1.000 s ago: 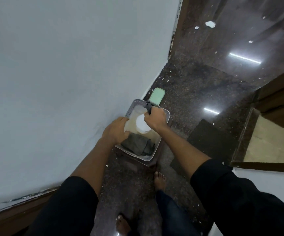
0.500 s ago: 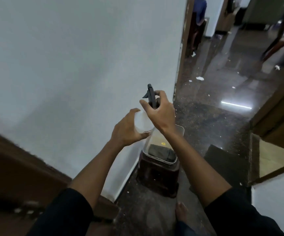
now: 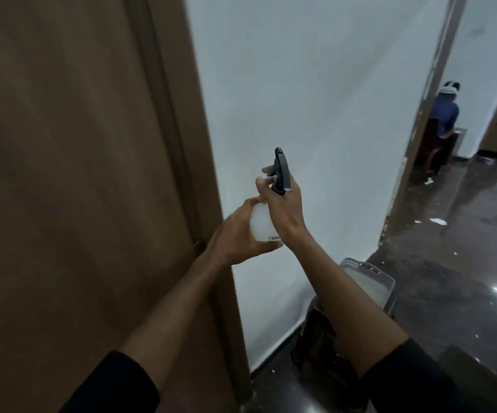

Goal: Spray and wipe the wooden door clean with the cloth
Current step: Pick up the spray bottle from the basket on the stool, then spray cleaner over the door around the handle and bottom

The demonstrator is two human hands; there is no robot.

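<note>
Broadly, door (image 3: 62, 174) fills my left: big, rigid, fixed, nothing to grip, just spray and rub. Basket (image 3: 369, 281) sits low right on a stool by the wall; cloth not visible, probably inside it. Bottle (image 3: 260, 226) is in front of me near the door frame: small, light plastic, likely slick. Left hand (image 3: 238, 236) cups its body, right hand (image 3: 286, 210) is curled round the neck, fingers by the trigger.

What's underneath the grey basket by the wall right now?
The grey basket sits on a dark brown stool standing on the dark polished floor. The right forearm crosses in front, hiding much of the stool's top and the basket's inside, so its contents cannot be seen.
</note>
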